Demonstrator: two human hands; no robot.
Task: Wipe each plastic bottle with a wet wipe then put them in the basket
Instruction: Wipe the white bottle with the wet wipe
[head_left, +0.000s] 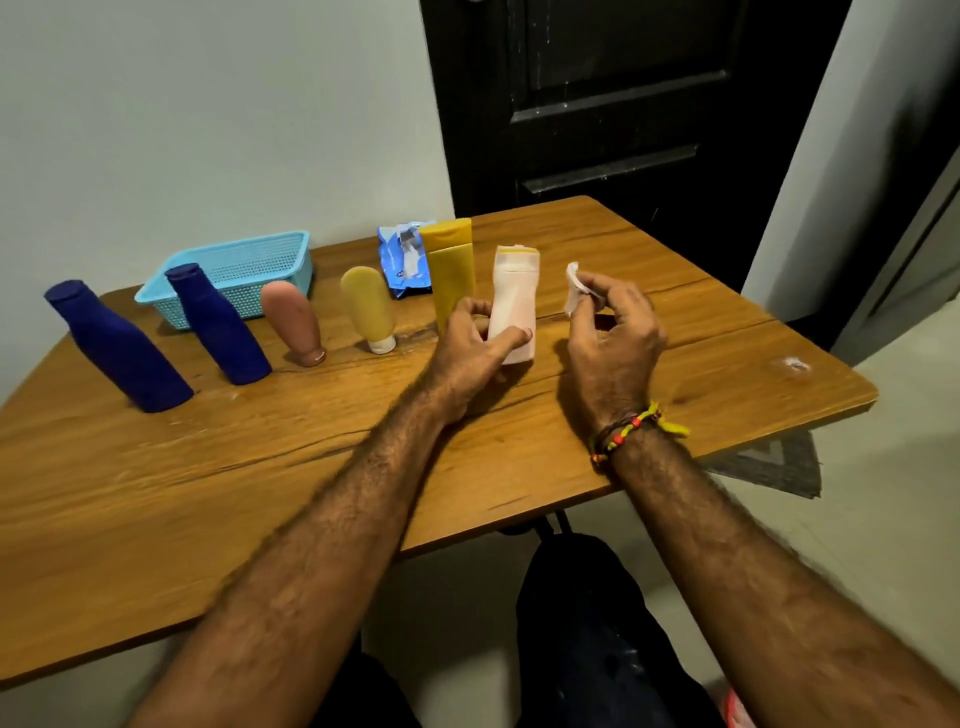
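Note:
My left hand (475, 345) grips the lower part of a white bottle (514, 291) that stands upright on the wooden table (260, 467). My right hand (615, 332) hovers just right of it, pinching a crumpled white wet wipe (574, 288) between fingers and thumb. Left of the white bottle stand a tall yellow bottle (451, 270), a small yellow tube (368, 307), a pink tube (292, 322) and two dark blue bottles (221, 325) (117, 345). A light blue basket (244, 270) sits behind them, with nothing visible inside.
A blue wet wipe pack (402, 257) lies behind the yellow bottle. The table backs onto a pale wall, with a dark door at the far right. A small wet smear (792, 366) marks the table's right corner. My knees show under the front edge.

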